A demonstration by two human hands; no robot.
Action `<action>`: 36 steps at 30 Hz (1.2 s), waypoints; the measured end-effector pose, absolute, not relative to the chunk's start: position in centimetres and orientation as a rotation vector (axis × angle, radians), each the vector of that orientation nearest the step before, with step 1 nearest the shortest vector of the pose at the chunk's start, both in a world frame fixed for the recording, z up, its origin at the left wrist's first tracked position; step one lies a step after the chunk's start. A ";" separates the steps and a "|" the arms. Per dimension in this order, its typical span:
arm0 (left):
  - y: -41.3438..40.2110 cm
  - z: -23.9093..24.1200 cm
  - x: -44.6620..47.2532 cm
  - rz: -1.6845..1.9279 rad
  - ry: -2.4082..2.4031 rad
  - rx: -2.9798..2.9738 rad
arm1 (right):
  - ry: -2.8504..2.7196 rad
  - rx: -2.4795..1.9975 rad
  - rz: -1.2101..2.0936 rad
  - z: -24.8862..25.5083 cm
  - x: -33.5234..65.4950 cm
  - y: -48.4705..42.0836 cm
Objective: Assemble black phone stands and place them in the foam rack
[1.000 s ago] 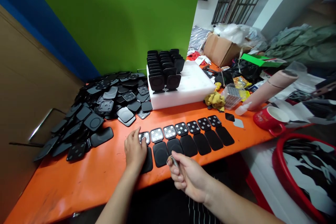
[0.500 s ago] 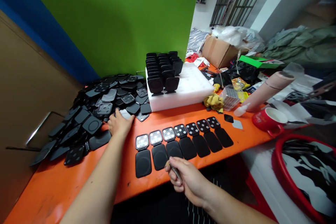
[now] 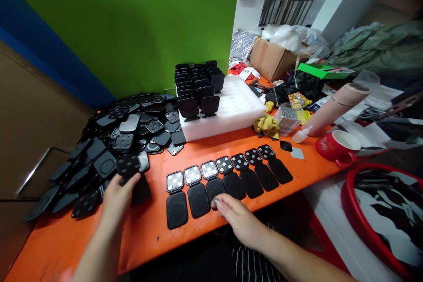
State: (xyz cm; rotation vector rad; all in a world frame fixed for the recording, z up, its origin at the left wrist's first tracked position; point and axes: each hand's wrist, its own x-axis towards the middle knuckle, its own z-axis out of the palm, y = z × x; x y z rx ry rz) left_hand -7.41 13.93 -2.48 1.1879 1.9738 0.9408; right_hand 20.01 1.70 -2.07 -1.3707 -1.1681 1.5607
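My left hand is closed on a black hinged two-panel piece with round dots, lifted at the near right side of a heap of similar black pieces. A white patch shows beside its dotted panel. My right hand is closed in a pinch over the table's front edge, by the lower panel of a piece in the row. The slim metal tool seen in it earlier is mostly hidden by the fingers. That row of several opened pieces lies flat, dotted panels at the back; the three leftmost have shiny silver dotted faces.
A white foam block holds several upright black pieces. On the right are a yellow cloth, a clear box, a red mug, a pink bottle and a red-rimmed bin. A green panel stands behind.
My left hand has moved left and toward me from the heap, now with a black hinged piece in it. My right hand stays near the row, turned so the metal tool barely shows.
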 end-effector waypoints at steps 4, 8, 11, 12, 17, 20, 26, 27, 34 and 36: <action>8.7 -2.5 -3.3 0.742 1.401 0.946 | -1.567 -1.374 1.263 -0.2 19.3 3.4; 5.3 -2.6 0.9 0.692 1.179 1.138 | -1.769 -1.464 1.000 0.8 18.3 4.7; 4.2 -2.7 2.2 0.663 1.246 1.419 | -1.874 -1.548 0.844 0.8 18.0 4.9; 4.0 -2.6 2.4 0.641 1.272 1.516 | -1.909 -1.576 0.806 0.8 18.0 4.8; 3.1 -1.9 3.0 0.572 1.273 1.722 | -2.057 -1.598 0.742 1.0 18.5 4.4; 2.7 -1.4 3.5 0.572 1.265 1.678 | -2.090 -1.512 0.789 1.6 18.9 4.4; 2.0 -1.6 3.9 0.597 1.269 1.713 | -2.057 -1.503 0.818 1.9 18.8 4.3; 2.0 -1.7 3.9 0.603 1.268 1.706 | -2.056 -1.491 0.820 1.8 18.7 4.2; 1.8 -2.1 4.1 0.664 1.301 1.605 | -2.142 -1.514 0.707 1.5 17.9 3.5; 1.7 -2.2 4.3 0.695 1.326 1.613 | -2.175 -1.564 0.680 1.7 17.8 3.3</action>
